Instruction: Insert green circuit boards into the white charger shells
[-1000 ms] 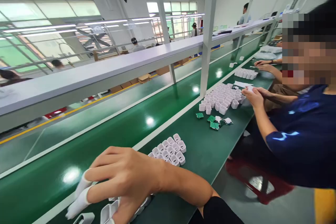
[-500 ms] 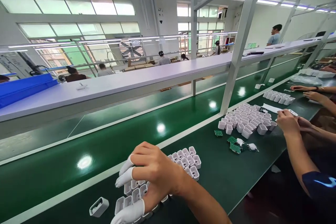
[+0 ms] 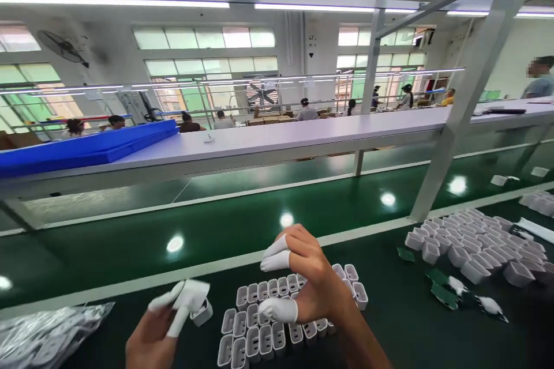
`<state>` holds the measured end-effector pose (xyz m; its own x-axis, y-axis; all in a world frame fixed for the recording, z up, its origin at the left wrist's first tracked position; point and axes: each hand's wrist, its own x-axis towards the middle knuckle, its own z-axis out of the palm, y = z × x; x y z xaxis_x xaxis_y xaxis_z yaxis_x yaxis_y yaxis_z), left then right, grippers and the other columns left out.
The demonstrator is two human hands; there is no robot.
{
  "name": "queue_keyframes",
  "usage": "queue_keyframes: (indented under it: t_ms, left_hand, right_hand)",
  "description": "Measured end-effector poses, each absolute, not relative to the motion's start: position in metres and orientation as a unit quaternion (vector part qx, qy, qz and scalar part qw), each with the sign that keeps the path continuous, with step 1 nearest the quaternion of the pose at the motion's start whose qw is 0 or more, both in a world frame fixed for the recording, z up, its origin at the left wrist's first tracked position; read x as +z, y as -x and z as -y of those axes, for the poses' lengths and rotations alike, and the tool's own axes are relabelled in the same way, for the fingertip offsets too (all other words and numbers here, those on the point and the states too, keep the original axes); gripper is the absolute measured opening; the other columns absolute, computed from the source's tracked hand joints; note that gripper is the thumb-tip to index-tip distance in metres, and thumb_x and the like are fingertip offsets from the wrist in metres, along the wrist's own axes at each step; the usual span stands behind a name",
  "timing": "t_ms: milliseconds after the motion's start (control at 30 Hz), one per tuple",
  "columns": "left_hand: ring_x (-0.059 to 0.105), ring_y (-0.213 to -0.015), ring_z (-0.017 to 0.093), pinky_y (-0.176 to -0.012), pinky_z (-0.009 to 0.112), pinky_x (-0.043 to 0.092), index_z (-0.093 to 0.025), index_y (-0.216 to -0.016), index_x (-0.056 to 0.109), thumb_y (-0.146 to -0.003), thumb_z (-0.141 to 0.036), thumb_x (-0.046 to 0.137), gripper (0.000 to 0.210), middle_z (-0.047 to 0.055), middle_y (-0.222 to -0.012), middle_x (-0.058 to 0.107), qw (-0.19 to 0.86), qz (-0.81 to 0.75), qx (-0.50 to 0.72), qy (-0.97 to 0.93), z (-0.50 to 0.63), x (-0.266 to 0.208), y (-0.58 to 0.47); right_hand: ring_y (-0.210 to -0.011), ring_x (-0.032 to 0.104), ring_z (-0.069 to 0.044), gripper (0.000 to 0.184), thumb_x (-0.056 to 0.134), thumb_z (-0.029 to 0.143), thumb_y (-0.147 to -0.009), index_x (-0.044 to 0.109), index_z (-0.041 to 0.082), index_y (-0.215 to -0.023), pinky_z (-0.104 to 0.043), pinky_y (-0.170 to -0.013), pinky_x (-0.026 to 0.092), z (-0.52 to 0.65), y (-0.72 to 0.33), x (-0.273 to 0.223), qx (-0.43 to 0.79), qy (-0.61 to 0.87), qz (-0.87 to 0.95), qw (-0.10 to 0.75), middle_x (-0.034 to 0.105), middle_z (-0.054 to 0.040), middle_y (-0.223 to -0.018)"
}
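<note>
My left hand [image 3: 156,326], with white finger cots on its fingertips, pinches a small white plastic piece [image 3: 195,293]. Just below that piece, a single white plastic housing [image 3: 202,315] rests on the dark green bench. My right hand [image 3: 309,277], also in white finger cots, hovers over rows of open-topped white housings [image 3: 253,340]. Its thumb and fingers are spread apart and nothing shows between them. It hides part of the middle rows. Small slots are visible inside several of the housings.
A clear plastic bag of white parts [image 3: 52,331] lies at lower left. At right are a heap of white housings [image 3: 471,242] and green circuit boards [image 3: 444,294]. Behind the green belt [image 3: 242,228] runs a raised white shelf [image 3: 277,137] with a blue tray [image 3: 108,144]; a metal post [image 3: 459,109] rises at right.
The view has swung left. My left hand has come into view, pinching the white piece beside the lone housing. My right hand stays spread over the rows. The co-worker's hands have left the view.
</note>
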<state>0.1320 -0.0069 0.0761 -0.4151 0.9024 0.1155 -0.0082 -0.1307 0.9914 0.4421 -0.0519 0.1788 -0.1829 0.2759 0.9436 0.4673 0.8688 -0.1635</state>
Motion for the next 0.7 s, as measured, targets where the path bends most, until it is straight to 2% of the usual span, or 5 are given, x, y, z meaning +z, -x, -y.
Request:
queue_keyframes:
  t_ms: [67,133,200,267,700]
  left_hand:
    - [0.081,-0.121,0.037,-0.120,0.054,0.062,-0.028,-0.103,0.079,-0.054,-0.034,0.108,0.058,0.002,-0.108,0.086,0.459,-0.453,0.664,-0.377,-0.008,0.108,-0.159]
    - [0.082,-0.119,0.028,-0.115,0.043,0.067,-0.027,-0.118,0.077,-0.074,-0.030,0.102,0.051,0.003,-0.119,0.085,0.560,-0.334,0.685,-0.326,-0.018,0.144,-0.190]
    - [0.084,-0.111,0.022,-0.108,0.038,0.071,-0.025,-0.124,0.074,-0.098,-0.026,0.083,0.027,0.005,-0.123,0.083,0.639,-0.238,0.691,-0.241,-0.023,0.175,-0.218]
    - [0.086,-0.103,0.019,-0.103,0.033,0.072,-0.021,-0.137,0.071,-0.111,-0.019,0.063,0.027,0.009,-0.121,0.084,0.698,-0.191,0.670,-0.168,-0.023,0.195,-0.240]
    - [0.085,-0.083,0.017,-0.084,0.023,0.073,-0.015,-0.157,0.061,-0.120,-0.024,0.047,0.041,0.011,-0.108,0.082,0.775,-0.167,0.608,-0.036,-0.024,0.206,-0.246]
  right_hand:
    - [-0.089,0.068,-0.021,0.028,0.078,0.049,-0.101,0.073,0.023,-0.111,-0.039,-0.080,0.051,0.057,-0.448,0.184,-0.076,0.254,0.765,0.586,0.076,-0.0052,-0.097]
    - [-0.091,0.068,-0.023,0.022,0.077,0.039,-0.100,0.074,0.022,-0.114,-0.040,-0.079,0.053,0.059,-0.453,0.187,-0.086,0.259,0.771,0.575,0.076,-0.0064,-0.097]
    - [-0.093,0.069,-0.024,0.021,0.076,0.031,-0.098,0.074,0.020,-0.116,-0.041,-0.078,0.056,0.061,-0.458,0.187,-0.095,0.261,0.778,0.564,0.076,-0.0079,-0.099]
    - [-0.095,0.070,-0.026,0.021,0.074,0.026,-0.096,0.075,0.019,-0.117,-0.044,-0.079,0.058,0.061,-0.462,0.185,-0.102,0.260,0.783,0.556,0.076,-0.0094,-0.100]
    - [-0.098,0.071,-0.032,0.033,0.075,0.010,-0.086,0.079,0.012,-0.119,-0.053,-0.080,0.058,0.043,-0.475,0.173,-0.089,0.253,0.803,0.533,0.077,-0.0142,-0.107]
